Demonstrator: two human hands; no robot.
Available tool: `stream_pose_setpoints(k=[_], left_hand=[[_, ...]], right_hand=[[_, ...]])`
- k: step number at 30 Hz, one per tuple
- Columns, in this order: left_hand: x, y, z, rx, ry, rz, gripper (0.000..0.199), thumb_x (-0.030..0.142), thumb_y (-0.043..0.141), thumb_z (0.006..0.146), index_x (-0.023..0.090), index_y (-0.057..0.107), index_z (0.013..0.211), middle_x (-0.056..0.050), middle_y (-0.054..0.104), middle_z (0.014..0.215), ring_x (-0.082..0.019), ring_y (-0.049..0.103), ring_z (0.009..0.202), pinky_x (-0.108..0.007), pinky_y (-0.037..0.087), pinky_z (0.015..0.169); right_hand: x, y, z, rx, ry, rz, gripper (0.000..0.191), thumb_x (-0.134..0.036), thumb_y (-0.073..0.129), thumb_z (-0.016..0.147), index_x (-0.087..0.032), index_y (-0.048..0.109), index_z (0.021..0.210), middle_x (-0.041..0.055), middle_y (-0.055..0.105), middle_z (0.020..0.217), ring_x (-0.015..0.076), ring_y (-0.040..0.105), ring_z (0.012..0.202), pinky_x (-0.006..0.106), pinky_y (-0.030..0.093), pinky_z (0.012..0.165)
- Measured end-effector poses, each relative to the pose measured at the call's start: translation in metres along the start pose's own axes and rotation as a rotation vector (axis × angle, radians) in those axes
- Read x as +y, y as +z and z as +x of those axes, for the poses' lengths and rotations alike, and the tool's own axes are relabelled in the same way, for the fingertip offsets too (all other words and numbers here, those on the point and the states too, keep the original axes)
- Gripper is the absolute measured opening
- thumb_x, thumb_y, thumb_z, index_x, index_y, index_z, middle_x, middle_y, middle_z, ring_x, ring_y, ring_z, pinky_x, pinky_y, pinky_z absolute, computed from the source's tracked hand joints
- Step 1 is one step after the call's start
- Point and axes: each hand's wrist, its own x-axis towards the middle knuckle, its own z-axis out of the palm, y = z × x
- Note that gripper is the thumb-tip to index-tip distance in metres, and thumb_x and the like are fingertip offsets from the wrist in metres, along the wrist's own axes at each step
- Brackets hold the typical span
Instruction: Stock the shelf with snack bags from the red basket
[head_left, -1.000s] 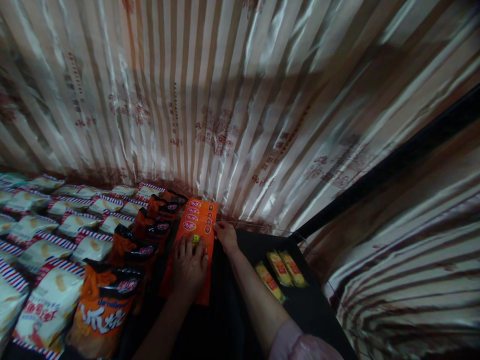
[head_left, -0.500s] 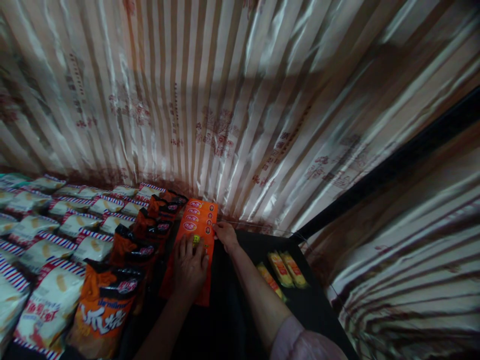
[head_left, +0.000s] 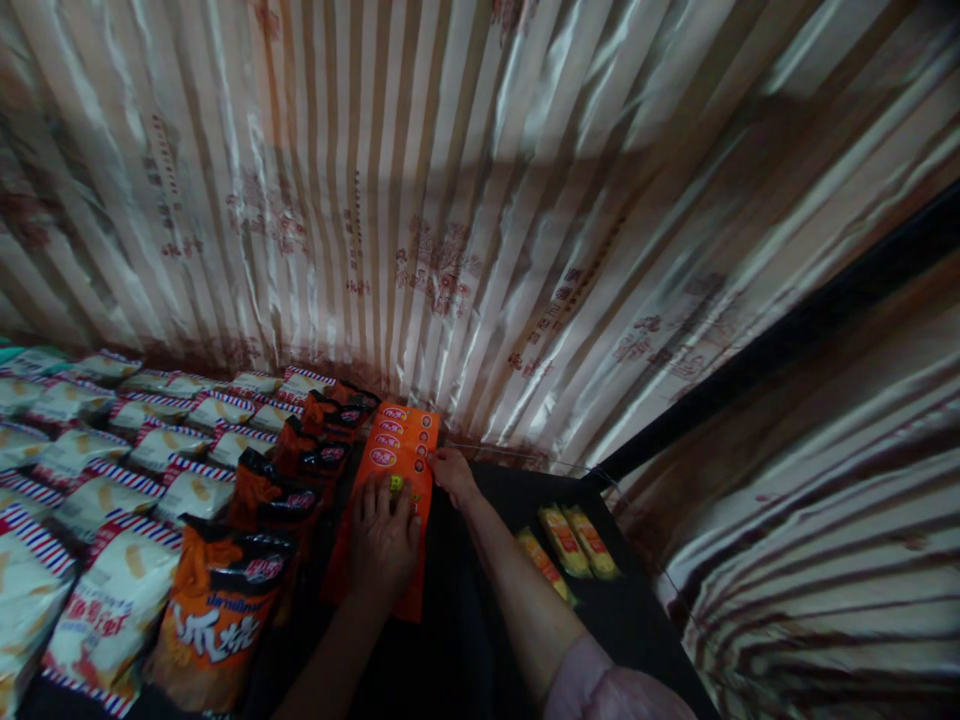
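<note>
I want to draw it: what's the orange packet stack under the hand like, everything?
The orange packet stack looks like flat, smooth packets overlapping, showing repeated oval logos, dark round marks and yellow-green print. It lies on the black table beside orange-and-black bags. The left hand rests flat on it; the right hand touches its right edge.

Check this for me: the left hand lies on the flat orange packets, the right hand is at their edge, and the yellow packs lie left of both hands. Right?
Not quite: the yellow packs lie right of the left hand and the right hand, as the head view shows. The rest holds for the flat orange packets.
</note>
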Motion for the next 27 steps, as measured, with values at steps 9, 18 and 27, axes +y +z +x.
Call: stream_pose_setpoints(k=[9, 18, 27], left_hand=[[-0.001, -0.002, 0.0, -0.033, -0.003, 0.0, 0.04, 0.031, 0.047, 0.082, 0.021, 0.056, 0.119, -0.012, 0.053, 0.126, -0.03, 0.042, 0.12, -0.047, 0.034, 0.098], [0.0, -0.001, 0.0, -0.02, -0.003, 0.005, 0.039, 0.03, 0.048, 0.081, 0.022, 0.057, 0.118, -0.011, 0.054, 0.125, -0.029, 0.041, 0.12, -0.047, 0.033, 0.099], [0.0, -0.003, 0.0, -0.026, -0.004, 0.005, 0.039, 0.031, 0.047, 0.082, 0.021, 0.057, 0.118, -0.012, 0.054, 0.125, -0.03, 0.042, 0.12, -0.046, 0.034, 0.098]], right_hand=[[-0.008, -0.001, -0.016, 0.087, -0.024, -0.087, 0.023, -0.027, 0.045, 0.083, -0.019, 0.067, 0.083, 0.0047, 0.069, 0.08, 0.0156, 0.063, 0.073, 0.022, 0.042, 0.063], [-0.003, 0.006, -0.025, 0.267, -0.072, 0.066, 0.013, -0.025, 0.05, 0.079, -0.021, 0.061, 0.084, -0.0015, 0.068, 0.077, 0.0117, 0.062, 0.069, 0.019, 0.042, 0.062], [0.0, 0.005, -0.022, 0.29, -0.052, 0.114, 0.012, -0.027, 0.053, 0.075, -0.023, 0.06, 0.083, -0.0024, 0.068, 0.076, 0.0128, 0.061, 0.068, 0.022, 0.044, 0.064]])
